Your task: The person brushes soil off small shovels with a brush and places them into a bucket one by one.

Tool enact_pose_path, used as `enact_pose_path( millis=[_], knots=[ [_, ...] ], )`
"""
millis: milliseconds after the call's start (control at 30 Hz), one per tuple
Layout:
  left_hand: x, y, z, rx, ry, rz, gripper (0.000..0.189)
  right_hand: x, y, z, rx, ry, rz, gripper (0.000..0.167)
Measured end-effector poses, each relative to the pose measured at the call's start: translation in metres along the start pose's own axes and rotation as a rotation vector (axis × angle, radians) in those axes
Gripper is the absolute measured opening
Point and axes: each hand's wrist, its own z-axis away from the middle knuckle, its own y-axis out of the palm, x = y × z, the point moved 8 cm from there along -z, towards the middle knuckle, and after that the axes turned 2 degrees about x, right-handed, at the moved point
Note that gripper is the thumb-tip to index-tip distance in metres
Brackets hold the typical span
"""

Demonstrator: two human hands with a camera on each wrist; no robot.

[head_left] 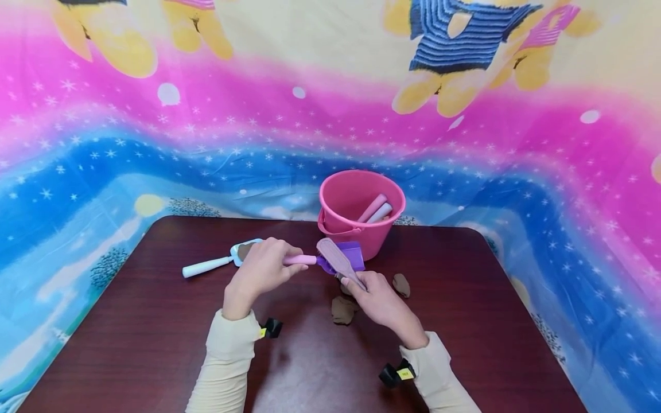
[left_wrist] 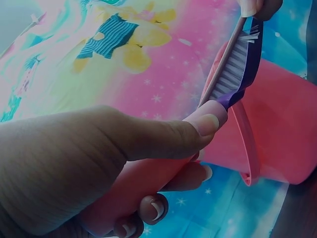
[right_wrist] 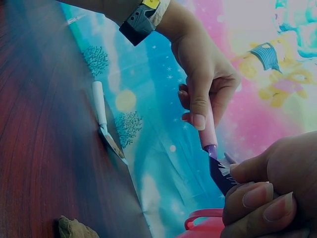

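Observation:
My left hand [head_left: 265,268] grips the pink handle [head_left: 299,260] of a toy shovel with a square purple blade [head_left: 352,256]. In my right hand [head_left: 381,299] is a small mauve brush [head_left: 335,257], held at its narrow end. The brush lies across the blade, and its pale bristles [left_wrist: 232,74] face the blade's inner side in the left wrist view. Brown lumps [head_left: 343,310] lie on the table below the brush and beside my right hand. Part of the blade is hidden behind the brush.
A pink bucket [head_left: 372,232] stands just behind the blade, with pink and white handles [head_left: 373,208] leaning inside. To the left, a white-handled trowel [head_left: 207,267] bearing brown material lies on the dark table [head_left: 155,321], partly behind my left hand. Patterned cloth [head_left: 248,115] hangs behind.

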Motion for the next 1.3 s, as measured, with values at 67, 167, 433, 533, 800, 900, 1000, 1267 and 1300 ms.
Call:
enact_pose_path(
  millis=[67,167,433,533,800,900,1000,1267,1300],
  knots=[
    [0.001,-0.002,0.001,-0.004,-0.003,0.002,0.021,0.001,0.000,-0.001,0.003,-0.003,-0.001,0.032],
    [0.002,-0.004,0.002,-0.012,-0.001,-0.001,0.023,0.001,-0.001,-0.001,-0.001,0.011,-0.004,0.031],
    [0.009,-0.011,0.007,-0.050,-0.015,-0.010,0.019,-0.006,-0.011,0.000,-0.049,0.073,0.006,0.026],
    [0.012,-0.014,0.008,-0.053,-0.025,-0.004,0.020,-0.007,-0.014,0.001,-0.060,0.079,0.011,0.026],
    [0.016,-0.019,0.011,-0.059,-0.030,0.003,0.022,-0.013,-0.019,0.002,-0.075,0.118,0.033,0.025],
    [0.018,-0.021,0.014,-0.063,-0.047,0.000,0.026,-0.013,-0.024,0.003,-0.098,0.133,0.067,0.029],
    [0.019,-0.025,0.016,-0.066,-0.061,0.010,0.027,-0.013,-0.028,0.004,-0.117,0.141,0.091,0.035],
    [0.023,-0.030,0.020,-0.071,-0.083,0.028,0.029,-0.015,-0.032,0.005,-0.085,0.126,0.025,0.035],
    [0.024,-0.031,0.021,-0.078,-0.089,0.027,0.031,-0.015,-0.032,0.005,-0.083,0.121,0.015,0.034]
  ],
)
